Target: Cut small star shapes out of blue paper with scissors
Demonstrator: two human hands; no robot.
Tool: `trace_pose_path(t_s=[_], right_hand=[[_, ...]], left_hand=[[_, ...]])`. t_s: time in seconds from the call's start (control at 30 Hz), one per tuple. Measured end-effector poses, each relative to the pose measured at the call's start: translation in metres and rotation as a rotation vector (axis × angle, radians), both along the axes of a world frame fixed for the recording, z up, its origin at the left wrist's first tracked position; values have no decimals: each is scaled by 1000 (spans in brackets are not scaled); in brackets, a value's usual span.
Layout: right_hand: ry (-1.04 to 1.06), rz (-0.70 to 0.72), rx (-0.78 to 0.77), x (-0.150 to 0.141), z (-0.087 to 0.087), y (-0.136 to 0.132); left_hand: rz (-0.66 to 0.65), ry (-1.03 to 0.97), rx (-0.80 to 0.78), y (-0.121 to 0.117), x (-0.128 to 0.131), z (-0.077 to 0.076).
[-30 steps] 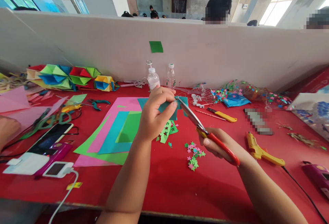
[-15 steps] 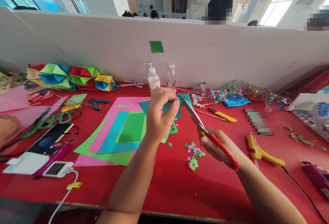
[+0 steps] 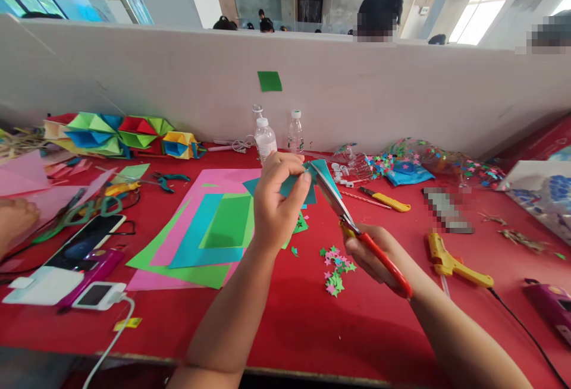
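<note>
My left hand (image 3: 282,198) pinches a piece of teal paper (image 3: 326,176) between thumb and forefinger, raised above the red table. My right hand (image 3: 379,255) grips red-handled scissors (image 3: 384,263), fingers wrapped around the handles. The blades (image 3: 328,184) point up and left, their tips at the teal paper beside my left fingertips. Below, between my hands, lies a pile of small paper stars (image 3: 334,270) in green, pink and blue. To the left are overlapping sheets, including a blue sheet (image 3: 190,237) and a green sheet (image 3: 226,219).
Plastic bottles (image 3: 266,138) stand by the partition. A yellow utility knife (image 3: 390,200) and a yellow glue gun (image 3: 450,261) lie right. Folded paper shapes (image 3: 96,133), pliers (image 3: 167,181) and a phone (image 3: 87,240) are left. Another person's hand (image 3: 18,222) rests at the left edge.
The teal paper has shifted slightly at my left fingertips. Both hands and the scissors stay in nearly the same place; the whole view moves a little.
</note>
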State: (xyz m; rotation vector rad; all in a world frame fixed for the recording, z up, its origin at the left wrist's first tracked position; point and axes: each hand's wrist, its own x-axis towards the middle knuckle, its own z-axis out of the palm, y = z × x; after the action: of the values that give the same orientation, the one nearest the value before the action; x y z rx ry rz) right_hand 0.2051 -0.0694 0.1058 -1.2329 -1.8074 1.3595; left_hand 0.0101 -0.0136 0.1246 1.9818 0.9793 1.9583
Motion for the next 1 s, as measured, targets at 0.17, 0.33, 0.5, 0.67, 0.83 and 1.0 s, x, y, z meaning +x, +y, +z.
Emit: trace_pose_path(t_s=[0.17,0.33,0.5,0.67,0.83,1.0], right_hand=[[-26,-12,4,1,1,1],[-30,-36,-9,1,2,3],[110,-96,-12,1,-4,6],[191,-349,67,6,-7,17],[248,-438,99,13,-8,32],[469,-371,37,21,-18,45]], left_hand=[[-1,-6,1,1,-1,0],[9,-7,-9,2,-4,0],[-59,-38,-195,6,-2,-2],[-296,-117,-551,11,11,-10],[-393,-8,-692,10,24,-18],[-412,37,-713,17,28,-27]])
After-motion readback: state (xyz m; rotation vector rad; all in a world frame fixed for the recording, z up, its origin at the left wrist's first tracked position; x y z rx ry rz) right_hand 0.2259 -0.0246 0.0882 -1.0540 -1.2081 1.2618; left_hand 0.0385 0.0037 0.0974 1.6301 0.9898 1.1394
